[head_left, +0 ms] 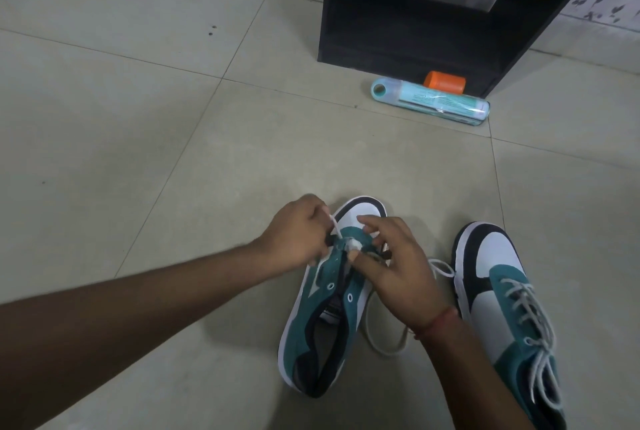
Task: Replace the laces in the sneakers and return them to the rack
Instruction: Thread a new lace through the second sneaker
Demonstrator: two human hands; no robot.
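On the tiled floor (138,152), before the black rack (433,7), two teal, white and navy sneakers stand side by side. The right sneaker (502,291) is fully laced. The left sneaker (325,319) has most eyelets empty. Both forearms extend over it. The left hand (294,235) is curled, pinching a white lace (90,222) end at the toe eyelets. The right hand (405,267) pinches the lace with thumb and forefinger, remaining fingers spread. The label text on the teal tube (433,100) by the rack is unreadable.
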